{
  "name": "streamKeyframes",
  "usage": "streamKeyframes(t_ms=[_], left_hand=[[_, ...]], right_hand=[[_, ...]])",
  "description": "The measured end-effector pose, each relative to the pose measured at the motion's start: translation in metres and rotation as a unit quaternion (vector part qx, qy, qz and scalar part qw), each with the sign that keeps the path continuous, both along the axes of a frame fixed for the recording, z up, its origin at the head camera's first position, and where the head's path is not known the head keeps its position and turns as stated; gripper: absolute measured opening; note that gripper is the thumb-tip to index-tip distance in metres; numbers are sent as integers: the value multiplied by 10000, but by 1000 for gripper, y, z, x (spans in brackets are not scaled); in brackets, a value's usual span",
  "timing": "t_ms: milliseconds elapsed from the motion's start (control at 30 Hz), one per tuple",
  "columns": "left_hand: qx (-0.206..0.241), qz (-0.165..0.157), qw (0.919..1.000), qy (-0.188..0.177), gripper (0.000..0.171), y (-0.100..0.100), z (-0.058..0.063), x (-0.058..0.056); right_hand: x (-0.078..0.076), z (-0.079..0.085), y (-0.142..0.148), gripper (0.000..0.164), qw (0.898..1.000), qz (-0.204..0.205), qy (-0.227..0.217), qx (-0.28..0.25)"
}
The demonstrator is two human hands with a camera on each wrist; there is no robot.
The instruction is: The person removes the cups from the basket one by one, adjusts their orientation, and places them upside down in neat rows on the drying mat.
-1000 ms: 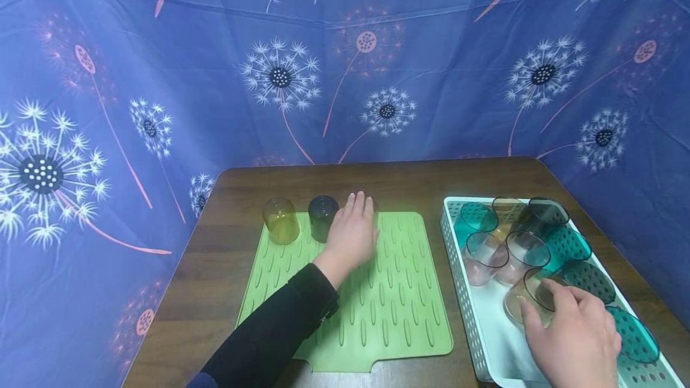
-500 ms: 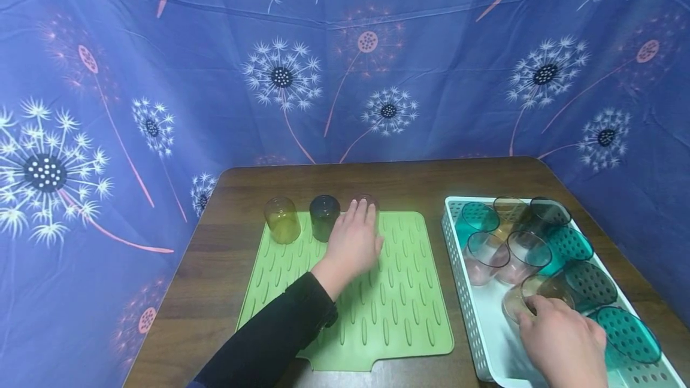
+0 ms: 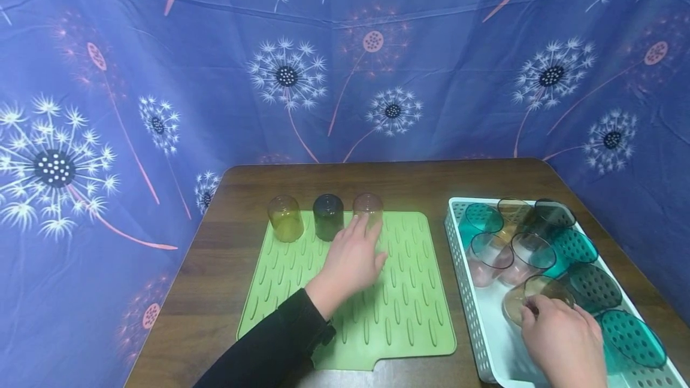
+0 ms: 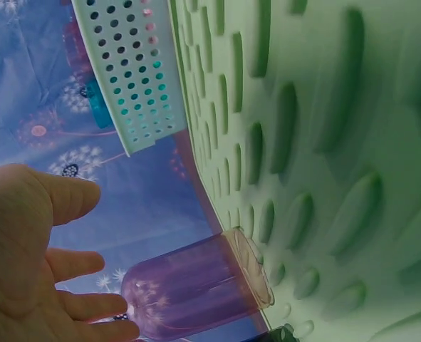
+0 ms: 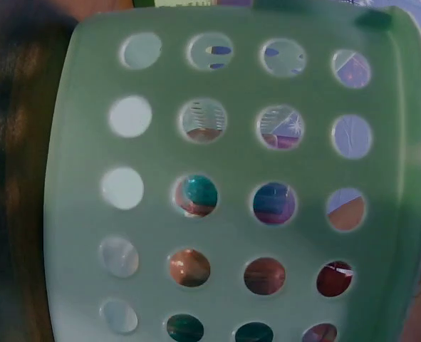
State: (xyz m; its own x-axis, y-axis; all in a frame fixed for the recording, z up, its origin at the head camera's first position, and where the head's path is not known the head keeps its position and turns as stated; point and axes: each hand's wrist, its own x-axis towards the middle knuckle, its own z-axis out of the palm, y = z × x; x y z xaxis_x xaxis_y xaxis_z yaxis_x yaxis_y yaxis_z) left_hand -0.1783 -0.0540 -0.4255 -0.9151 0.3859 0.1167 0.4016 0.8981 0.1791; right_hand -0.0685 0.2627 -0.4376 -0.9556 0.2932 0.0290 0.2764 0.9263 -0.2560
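Note:
In the head view my left hand (image 3: 350, 259) is over the green drying mat (image 3: 406, 292), its fingers spread right in front of an upside-down pale purple glass (image 3: 369, 201). The left wrist view shows this hand (image 4: 18, 260) with loose fingers beside the purple glass (image 4: 189, 288), holding nothing. To the left, a dark grey glass (image 3: 328, 217) and a yellow glass (image 3: 286, 218) also stand upside down. My right hand (image 3: 566, 334) reaches into the white basket (image 3: 465, 298) and pinches the rim of a light amber glass (image 3: 514, 303). The basket's perforated wall hides that hand in the right wrist view.
Around the amber glass in the basket stand teal glasses (image 3: 631, 337), a dark grey glass (image 3: 593, 286), two pinkish glasses (image 3: 487, 262) and others. The wooden table (image 3: 205, 280) bears mat and basket. A blue dandelion-print cloth (image 3: 447, 76) hangs behind.
My left hand has drawn back toward me from the purple glass, which now shows more fully. My right hand has lowered onto the amber glass and closed its fingers at the rim.

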Motion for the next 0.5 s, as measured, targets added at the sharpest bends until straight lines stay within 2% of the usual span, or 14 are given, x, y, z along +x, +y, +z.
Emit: streamKeyframes(t_ms=[133, 200, 300, 400, 500], left_hand=[[482, -95, 9988, 18, 61, -5, 1, 15], [713, -150, 9973, -2, 59, -7, 3, 24], [985, -193, 9949, -76, 58, -10, 4, 36], [1295, -163, 9913, -154, 56, -15, 4, 47], [1669, -108, 9857, -200, 56, -19, 3, 57]], right_hand=[[-3, 5, 3, 24, 9998, -12, -192, -91], [-3, 9, 4, 28, 9987, -134, -421, -237], [-1, 16, 6, 33, 9972, -309, -533, -429], [3, 25, 6, 32, 9969, -523, -351, -480], [6, 35, 5, 31, 9972, -641, 16, -382]])
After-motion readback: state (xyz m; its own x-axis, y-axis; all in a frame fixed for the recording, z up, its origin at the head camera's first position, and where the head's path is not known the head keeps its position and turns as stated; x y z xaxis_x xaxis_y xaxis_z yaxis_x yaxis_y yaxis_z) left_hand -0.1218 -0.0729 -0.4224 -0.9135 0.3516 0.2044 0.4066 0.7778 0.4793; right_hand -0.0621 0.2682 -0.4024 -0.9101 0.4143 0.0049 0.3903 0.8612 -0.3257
